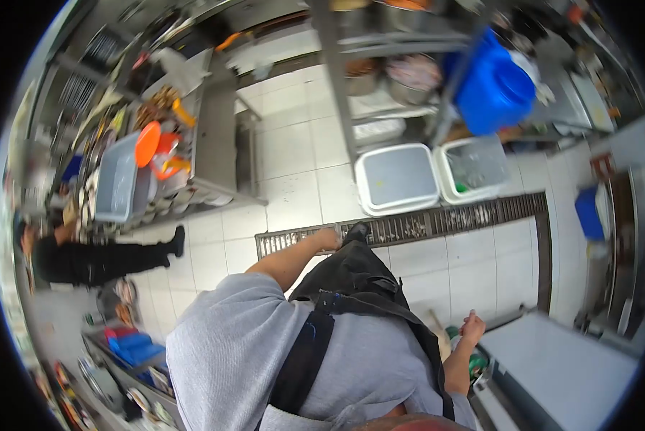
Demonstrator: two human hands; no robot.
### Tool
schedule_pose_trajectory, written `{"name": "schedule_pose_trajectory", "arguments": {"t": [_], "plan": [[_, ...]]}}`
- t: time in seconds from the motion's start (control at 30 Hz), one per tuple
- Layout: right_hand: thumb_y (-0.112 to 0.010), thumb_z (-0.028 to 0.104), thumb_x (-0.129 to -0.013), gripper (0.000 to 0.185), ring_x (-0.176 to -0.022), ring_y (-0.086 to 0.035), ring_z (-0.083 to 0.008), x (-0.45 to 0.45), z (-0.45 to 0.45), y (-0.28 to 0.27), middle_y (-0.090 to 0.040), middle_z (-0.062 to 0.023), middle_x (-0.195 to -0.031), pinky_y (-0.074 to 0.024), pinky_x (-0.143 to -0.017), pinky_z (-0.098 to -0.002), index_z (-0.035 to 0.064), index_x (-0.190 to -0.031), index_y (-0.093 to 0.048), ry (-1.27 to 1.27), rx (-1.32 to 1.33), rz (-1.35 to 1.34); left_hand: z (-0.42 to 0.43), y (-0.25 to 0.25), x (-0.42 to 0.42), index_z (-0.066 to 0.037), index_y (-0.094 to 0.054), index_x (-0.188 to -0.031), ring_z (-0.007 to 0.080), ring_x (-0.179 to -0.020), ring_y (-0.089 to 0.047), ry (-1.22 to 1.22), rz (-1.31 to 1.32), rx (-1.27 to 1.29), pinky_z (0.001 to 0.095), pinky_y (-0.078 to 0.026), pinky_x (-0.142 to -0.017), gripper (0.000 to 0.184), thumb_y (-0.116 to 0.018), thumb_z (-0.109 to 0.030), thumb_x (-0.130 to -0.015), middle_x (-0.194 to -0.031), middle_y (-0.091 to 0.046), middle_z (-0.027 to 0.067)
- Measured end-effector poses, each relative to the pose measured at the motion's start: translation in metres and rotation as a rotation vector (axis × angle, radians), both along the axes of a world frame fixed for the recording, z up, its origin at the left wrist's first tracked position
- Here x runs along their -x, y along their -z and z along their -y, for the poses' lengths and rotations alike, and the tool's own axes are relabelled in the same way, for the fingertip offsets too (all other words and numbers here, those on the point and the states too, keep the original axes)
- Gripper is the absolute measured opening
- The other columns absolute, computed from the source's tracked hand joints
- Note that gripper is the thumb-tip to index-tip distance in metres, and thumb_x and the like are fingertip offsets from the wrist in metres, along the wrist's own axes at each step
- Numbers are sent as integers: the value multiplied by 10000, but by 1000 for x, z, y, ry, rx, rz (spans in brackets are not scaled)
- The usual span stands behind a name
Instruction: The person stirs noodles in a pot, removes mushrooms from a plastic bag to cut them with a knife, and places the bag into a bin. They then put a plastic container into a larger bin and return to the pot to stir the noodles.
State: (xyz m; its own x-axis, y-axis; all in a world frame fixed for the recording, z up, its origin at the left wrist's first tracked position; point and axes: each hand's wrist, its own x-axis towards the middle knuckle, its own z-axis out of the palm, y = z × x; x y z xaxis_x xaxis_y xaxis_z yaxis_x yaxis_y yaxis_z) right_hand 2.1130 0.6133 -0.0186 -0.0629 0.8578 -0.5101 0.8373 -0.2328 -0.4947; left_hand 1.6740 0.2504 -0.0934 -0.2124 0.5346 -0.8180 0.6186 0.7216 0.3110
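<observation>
My left hand (pixel 328 239) hangs in front of my body over the floor drain, its fingers curled in. No thing shows in it. On the other side, my right hand (pixel 473 327) is held low beside the white-topped counter (pixel 559 366), with its fingers bent and nothing visible between them. A black apron (pixel 358 284) covers my front over a grey shirt (pixel 229 337). One dark shoe (pixel 356 232) stands at the drain grate (pixel 408 228).
Ahead are two white tubs (pixel 396 179) under a metal rack, with a blue barrel (pixel 496 86) at its right. A steel table (pixel 218 122) at left bears a grey bin (pixel 116 179) and orange containers (pixel 148 144). Another person (pixel 85 258) in black stands at far left.
</observation>
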Motion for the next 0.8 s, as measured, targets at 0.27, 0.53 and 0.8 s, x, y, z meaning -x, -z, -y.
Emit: {"name": "schedule_pose_trajectory", "arguments": {"t": [0.27, 0.53, 0.8], "plan": [[-620, 287, -858, 349, -374, -539, -161, 197, 128, 3, -554, -96, -485, -445, -400, -318, -20, -693, -638, -733, 84, -74, 186, 20, -4, -143, -505, -1325, 256, -758, -666, -939, 292, 108, 411, -589, -609, 579, -601, -414, -822, -1042, -647, 143], [-611, 253, -832, 300, -563, -627, -330, 427, 207, 14, -623, -190, -613, -487, -589, -402, -33, -758, -659, -989, 130, 24, 264, 14, 171, -35, -616, -1165, 333, -1101, -578, -818, -65, -113, 389, -461, -938, 558, -626, -375, -722, -1178, -607, 197], [-653, 295, -795, 296, -807, -621, -409, 609, 267, 43, -650, -221, -787, -489, -758, -454, 4, -829, -696, -1259, 52, 15, 240, -45, 399, -111, -584, -1228, 283, -959, -641, -948, -255, -439, 358, -495, -864, 538, -650, -365, -758, -1053, -666, 162]]}}
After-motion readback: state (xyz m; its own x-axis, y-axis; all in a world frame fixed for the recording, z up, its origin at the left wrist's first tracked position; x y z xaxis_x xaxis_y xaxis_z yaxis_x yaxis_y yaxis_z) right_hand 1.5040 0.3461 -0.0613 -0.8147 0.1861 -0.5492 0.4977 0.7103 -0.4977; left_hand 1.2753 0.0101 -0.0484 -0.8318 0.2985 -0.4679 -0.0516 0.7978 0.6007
